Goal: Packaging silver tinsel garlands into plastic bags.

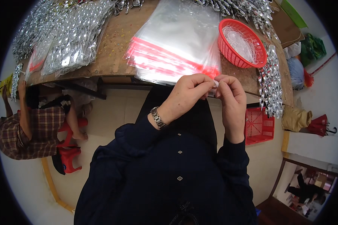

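**Small pale piece (216, 84) pinched near the desk's (114, 48) edge**

The left hand (186, 93) and right hand (232, 98) meet at 2 o'clock from the view's centre, fingers of both closed on the piece (too tiny and covered to tell its long axis or which way it points). From it, clear bags (176, 41) lie stacked toward 11 o'clock, long axis roughly 12 to 6, red-banded ends facing 6. A red basket (234, 60) of clear threads (239, 41) sits at 1 o'clock; silver strands (270, 86) hang over the edge at 3.
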`<state>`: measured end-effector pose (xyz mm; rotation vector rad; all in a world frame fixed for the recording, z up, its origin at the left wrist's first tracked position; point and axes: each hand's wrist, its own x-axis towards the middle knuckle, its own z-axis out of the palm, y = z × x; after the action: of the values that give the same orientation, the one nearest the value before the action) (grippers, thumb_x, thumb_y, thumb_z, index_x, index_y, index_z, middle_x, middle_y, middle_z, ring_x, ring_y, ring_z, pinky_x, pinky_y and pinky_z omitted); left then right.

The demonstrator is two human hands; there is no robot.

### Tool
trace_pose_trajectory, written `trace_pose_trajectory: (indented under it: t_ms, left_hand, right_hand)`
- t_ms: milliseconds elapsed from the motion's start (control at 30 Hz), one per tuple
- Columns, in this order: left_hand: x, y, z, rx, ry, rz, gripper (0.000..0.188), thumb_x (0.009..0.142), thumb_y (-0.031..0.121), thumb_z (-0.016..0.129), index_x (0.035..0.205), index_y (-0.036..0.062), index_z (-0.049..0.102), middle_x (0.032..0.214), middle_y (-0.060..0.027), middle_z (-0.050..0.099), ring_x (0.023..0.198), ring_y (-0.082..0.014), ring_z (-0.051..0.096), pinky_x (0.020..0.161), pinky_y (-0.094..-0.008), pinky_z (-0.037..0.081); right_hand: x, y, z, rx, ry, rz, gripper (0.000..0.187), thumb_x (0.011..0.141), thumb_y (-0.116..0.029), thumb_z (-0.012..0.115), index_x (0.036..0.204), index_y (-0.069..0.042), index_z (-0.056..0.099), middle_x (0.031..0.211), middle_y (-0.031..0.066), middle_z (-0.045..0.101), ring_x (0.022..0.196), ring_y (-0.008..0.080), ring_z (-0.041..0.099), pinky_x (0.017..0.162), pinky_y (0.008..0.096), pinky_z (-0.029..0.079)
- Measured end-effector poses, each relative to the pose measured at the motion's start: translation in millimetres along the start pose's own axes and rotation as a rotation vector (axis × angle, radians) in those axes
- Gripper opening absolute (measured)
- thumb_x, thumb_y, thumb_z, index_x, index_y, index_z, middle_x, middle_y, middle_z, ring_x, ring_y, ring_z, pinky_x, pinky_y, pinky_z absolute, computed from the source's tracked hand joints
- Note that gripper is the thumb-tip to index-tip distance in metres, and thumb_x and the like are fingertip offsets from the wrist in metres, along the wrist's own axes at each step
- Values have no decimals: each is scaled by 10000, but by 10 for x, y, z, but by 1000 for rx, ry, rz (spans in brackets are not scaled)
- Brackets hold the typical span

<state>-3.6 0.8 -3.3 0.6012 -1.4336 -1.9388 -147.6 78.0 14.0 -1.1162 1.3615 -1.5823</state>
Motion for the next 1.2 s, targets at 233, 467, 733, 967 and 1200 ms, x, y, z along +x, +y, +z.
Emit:
trace_pose_trajectory:
  t_ms: [233,467,733,967,1200]
  left_hand:
    - [-23,-15,5,52,-27,3,150,973,151,601,963,18,669,805,23,611,702,-49,540,644,-202,447]
    - [-56,6,-47,97,-75,-4,132,973,133,585,936,25,650,797,20,600,643,-32,512,607,-189,429]
    - [-102,48,-115,65,-126,-30,125,968,109,571,918,17,639,773,9,595,640,-43,520,608,-201,454]
    - [-89,90,70,-22,-227,-130,154,984,143,573,927,10,628,753,6,575,645,-55,537,586,-212,461]
    - [-94,197,130,64,-250,-96,161,993,145,561,955,11,641,705,18,547,567,-53,505,605,-206,458]
  right_hand:
    - [31,-46,-124,480,-52,173,78,1021,-114,523,1052,-50,556,1097,78,639,703,53,461,695,219,412]
    - [72,-132,-311,619,-56,111,58,1029,-92,503,1073,-71,534,883,25,500,675,74,431,658,225,372]
    - [244,-163,-767,608,0,-34,67,1017,-67,511,1080,-53,525,907,32,504,688,69,430,650,224,381]
    - [118,-264,-279,525,-22,35,151,979,-37,567,1129,-47,544,873,60,601,679,92,536,626,240,450]
    - [109,-317,-246,453,-51,8,195,974,-30,572,1166,-45,540,863,50,596,678,88,543,612,241,453]
